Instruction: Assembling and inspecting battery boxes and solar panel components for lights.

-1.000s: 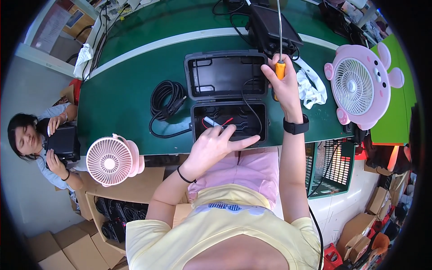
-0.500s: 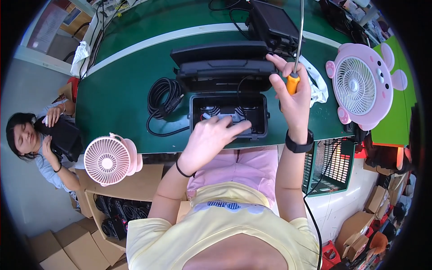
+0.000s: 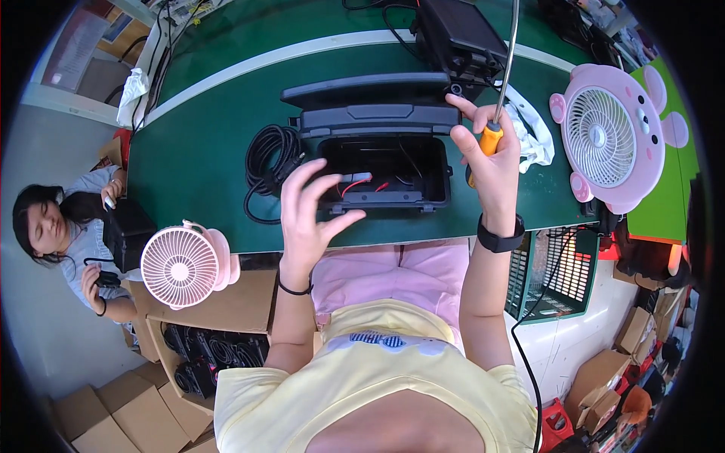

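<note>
A black plastic box with its hinged lid raised sits at the near edge of the table. Inside it I see red wires with a grey sleeve or connector, and a thin black wire. My left hand hovers by the box's left front corner, fingers spread and holding nothing. In my right hand is a screwdriver with a yellow-orange handle, its long metal shaft pointing up and away. That hand is at the lid's right end; whether a fingertip touches the lid, I cannot tell.
A coiled black cable lies left of the box. Behind stands another black case, with a white plastic bag nearby. A pink fan is at right, a smaller one at left. Another person handles a black box.
My left hand has come out of the box, moved left and opened. The box now appears tipped, showing red wires inside. My right hand keeps the screwdriver almost in place.
</note>
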### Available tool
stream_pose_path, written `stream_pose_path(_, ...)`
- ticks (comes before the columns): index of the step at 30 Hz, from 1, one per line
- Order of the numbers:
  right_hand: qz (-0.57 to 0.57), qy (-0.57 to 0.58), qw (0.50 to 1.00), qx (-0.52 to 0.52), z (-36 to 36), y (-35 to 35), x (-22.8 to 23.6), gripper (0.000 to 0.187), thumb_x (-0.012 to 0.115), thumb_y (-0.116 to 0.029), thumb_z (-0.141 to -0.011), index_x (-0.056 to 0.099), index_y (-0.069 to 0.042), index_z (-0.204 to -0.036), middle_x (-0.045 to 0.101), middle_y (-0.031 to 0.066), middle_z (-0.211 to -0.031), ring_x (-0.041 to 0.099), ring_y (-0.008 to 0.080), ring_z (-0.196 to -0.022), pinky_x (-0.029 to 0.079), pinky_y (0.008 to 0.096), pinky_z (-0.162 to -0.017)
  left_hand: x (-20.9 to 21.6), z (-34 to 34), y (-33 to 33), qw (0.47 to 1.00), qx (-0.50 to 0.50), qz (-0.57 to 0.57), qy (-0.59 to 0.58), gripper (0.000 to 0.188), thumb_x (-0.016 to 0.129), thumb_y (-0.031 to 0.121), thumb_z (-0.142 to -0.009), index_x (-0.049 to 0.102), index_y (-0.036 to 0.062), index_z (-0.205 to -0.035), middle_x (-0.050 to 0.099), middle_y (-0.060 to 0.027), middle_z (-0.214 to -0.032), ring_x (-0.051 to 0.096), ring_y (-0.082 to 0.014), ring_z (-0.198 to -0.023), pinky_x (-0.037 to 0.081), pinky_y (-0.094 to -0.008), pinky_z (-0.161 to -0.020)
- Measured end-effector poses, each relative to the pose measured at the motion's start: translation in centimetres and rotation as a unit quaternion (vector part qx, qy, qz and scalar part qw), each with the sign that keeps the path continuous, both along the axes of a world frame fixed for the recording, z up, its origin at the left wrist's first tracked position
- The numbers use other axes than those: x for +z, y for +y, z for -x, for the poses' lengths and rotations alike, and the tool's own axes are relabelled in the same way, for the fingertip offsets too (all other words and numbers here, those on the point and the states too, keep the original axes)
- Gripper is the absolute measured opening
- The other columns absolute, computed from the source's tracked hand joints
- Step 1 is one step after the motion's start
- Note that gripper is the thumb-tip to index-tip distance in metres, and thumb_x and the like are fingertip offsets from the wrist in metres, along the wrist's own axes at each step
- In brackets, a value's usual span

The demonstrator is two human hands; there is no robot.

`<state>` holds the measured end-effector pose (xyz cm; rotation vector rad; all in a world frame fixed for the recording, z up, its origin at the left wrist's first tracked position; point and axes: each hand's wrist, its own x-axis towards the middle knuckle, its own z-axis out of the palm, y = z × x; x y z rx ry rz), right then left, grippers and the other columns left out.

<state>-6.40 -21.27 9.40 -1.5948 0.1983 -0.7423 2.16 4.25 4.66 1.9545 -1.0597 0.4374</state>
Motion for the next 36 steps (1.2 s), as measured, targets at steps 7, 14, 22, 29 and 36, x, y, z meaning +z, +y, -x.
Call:
stream_pose_path(7,-0.071,-0.006,0.997,0.029,1.1,1.1,-2.1,0.034,0.078,-0.004,-0.084,0.045,-0.010,-0.088,0.065,0.0205,-0.125,0.057,0.0250,-0.126,0.043,0.0314,-0.100,-2.2,1.5,-1.3,0.967,0.062,0.173,0.178,0.046,0.084,0.000,-0.073,0.051,0.0056,-0.104,0.039,-0.0128,-0.140,0.055,-0.0315,-0.124,0.055,-0.0372,-0.095)
stream_pose_path(14,-0.061,0.030,0.997,0.021,0.6,1.2,-3.7,0.028,0.073,-0.002,-0.087,0.046,-0.009,-0.086,0.065,0.0170,-0.120,0.053,0.0278,-0.132,0.042,0.0320,-0.100,-1.4,0.8,-1.9,0.969,0.087,0.138,0.184,0.045,0.081,0.000,-0.077,0.056,0.0022,-0.114,0.046,-0.0144,-0.134,0.057,-0.0250,-0.116,0.055,-0.0359,-0.096)
stream_pose_path(22,-0.083,0.046,0.995,0.019,0.8,1.5,-3.5,0.026,0.072,-0.003,-0.088,0.047,-0.010,-0.088,0.064,0.0169,-0.123,0.051,0.0255,-0.134,0.047,0.0238,-0.082,-1.8,-0.3,-1.5,0.971,0.033,0.178,0.158,0.027,0.076,-0.004,-0.079,0.061,0.0056,-0.100,0.041,-0.0138,-0.142,0.054,-0.0296,-0.122,0.048,-0.0387,-0.099)
stream_pose_path(29,-0.066,0.033,0.997,0.021,0.7,1.2,-3.8,0.025,0.072,-0.003,-0.088,0.048,-0.010,-0.087,0.062,0.0203,-0.130,0.053,0.0226,-0.131,0.047,0.0228,-0.081,-0.8,-0.9,-2.8,0.975,0.027,0.174,0.138,0.028,0.081,0.013,-0.078,0.061,0.0068,-0.097,0.037,-0.0167,-0.144,0.043,-0.0344,-0.132,0.040,-0.0444,-0.108)
stream_pose_path(36,-0.029,-0.053,0.977,-0.203,0.5,4.3,-5.3,0.027,0.073,-0.001,-0.088,0.047,-0.005,-0.084,0.073,0.0146,-0.099,0.063,0.0101,-0.084,0.051,0.0234,-0.073,-1.7,-0.6,-4.2,0.934,-0.016,0.299,0.196,0.030,0.070,0.006,-0.087,0.051,0.0084,-0.110,0.032,-0.0164,-0.149,0.034,-0.0321,-0.141,0.029,-0.0446,-0.116)
